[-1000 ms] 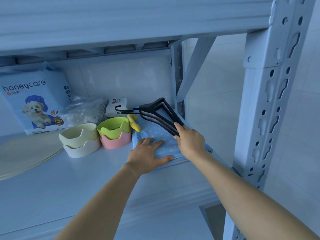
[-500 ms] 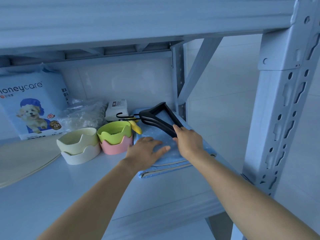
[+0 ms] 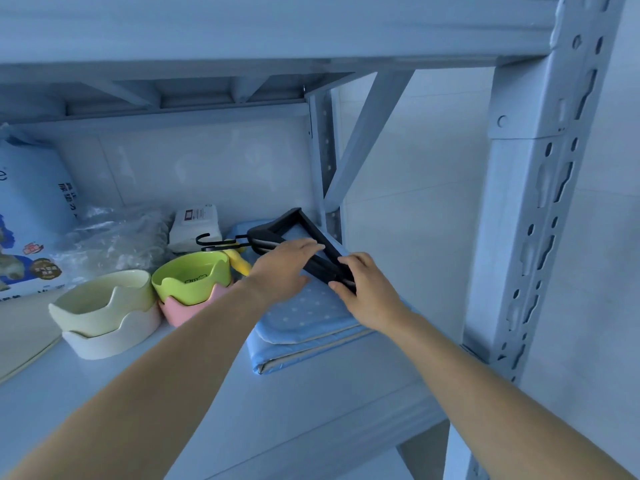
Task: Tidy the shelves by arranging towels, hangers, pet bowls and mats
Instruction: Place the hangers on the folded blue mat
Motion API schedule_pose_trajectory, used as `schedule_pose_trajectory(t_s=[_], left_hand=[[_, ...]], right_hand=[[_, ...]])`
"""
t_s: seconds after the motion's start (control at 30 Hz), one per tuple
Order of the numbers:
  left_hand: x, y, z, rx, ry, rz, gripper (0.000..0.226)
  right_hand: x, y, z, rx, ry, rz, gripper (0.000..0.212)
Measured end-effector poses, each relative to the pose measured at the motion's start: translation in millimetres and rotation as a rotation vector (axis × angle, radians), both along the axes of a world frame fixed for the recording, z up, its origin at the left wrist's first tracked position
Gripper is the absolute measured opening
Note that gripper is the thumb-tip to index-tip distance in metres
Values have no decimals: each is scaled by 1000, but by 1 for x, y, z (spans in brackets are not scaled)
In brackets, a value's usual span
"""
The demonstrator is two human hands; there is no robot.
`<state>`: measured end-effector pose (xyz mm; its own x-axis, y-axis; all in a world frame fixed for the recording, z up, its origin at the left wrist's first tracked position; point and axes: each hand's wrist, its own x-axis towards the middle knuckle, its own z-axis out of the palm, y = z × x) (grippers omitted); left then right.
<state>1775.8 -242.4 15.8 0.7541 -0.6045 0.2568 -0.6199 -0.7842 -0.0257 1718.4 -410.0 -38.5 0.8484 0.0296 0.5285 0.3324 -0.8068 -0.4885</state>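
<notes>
Left of both hands, the blue bag carries Chinese print cut off by the frame edge; lettering on the green bowl is too small to read. The left hand lies flat-fingered on the black hangers, which rest on the blue dotted mat. The right hand grips their near end.

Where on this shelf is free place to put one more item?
Bare shelf board: the front strip, before the stacked bowls, left of the blue mat. Crowded behind: bag, plastic wrap, wipes pack, hangers, left hand and right hand on them.
</notes>
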Motion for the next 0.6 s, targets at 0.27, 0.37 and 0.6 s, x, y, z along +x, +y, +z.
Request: schedule_pose_trajectory(t_s=[0.27,0.37,0.6], left_hand=[[23,-15,6,192,-39,-94,26],[27,-17,6,214,-78,-92,10],[32,-13,20,333,-86,-35,10]], right_hand=[[-1,-7,4,-25,110,67,37],[1,-7,3,-27,102,76,32],[14,-5,6,-52,75,137,35]])
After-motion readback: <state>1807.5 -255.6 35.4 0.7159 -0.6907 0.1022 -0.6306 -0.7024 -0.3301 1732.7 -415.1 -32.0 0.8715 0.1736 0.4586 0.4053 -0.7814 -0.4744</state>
